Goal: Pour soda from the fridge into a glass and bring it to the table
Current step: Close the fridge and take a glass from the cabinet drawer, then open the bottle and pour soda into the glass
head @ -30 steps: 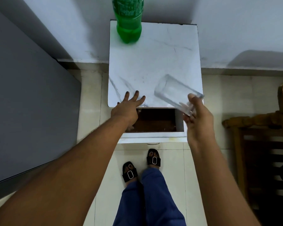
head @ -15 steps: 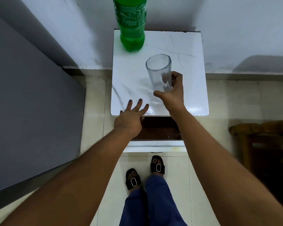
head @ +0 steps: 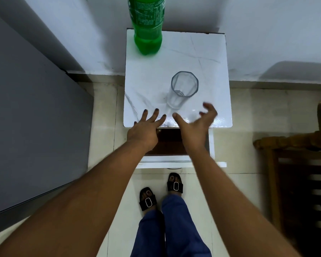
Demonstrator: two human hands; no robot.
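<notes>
Now the glass (head: pixel 183 88) is standing empty and upright mid-bench (head: pixel 220 101), the bottle (head: pixel 147 25) waiting at the back corner. Right hand (head: pixel 196 125) is hovering open beside it, left (head: pixel 145 128) is lying flat, holding nothing. Pouring and carrying are pending.

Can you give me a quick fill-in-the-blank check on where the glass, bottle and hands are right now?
1. The glass stands upright and ____ of any liquid on the white cabinet top.
2. The soda bottle at the back of the top is coloured ____.
3. The right hand is open and ____ the glass.
4. The left hand rests its fingertips on the top's ____ edge.

Missing words: empty; green; not touching; front
</notes>
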